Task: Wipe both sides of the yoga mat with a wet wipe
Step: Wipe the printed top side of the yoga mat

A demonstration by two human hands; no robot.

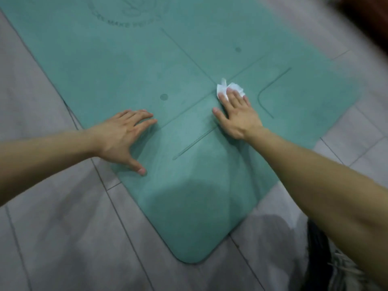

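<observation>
On a grey tiled floor (63,238), my teal yoga mat (189,196) lies flat and unrolled, running away from me at a slant, one rounded corner nearest my feet. My right hand (237,116) presses a crumpled white wet wipe (231,88) against the mat near its middle, where two printed guide lines cross; my fingers lie straight over the wipe and pin it down, with its bunched edges sticking out beyond my fingertips. My left hand (121,137) rests spread wide on the mat close to its left edge, fingers splayed and thumb pointing back toward me, holding nothing. The two hands are well apart, with a short printed line between them. A round printed logo (126,11) with blurred lettering sits at the far end of the mat, and two small dark dots mark the surface on either side of the centre line. A dark shadow falls across the near end of the mat.
</observation>
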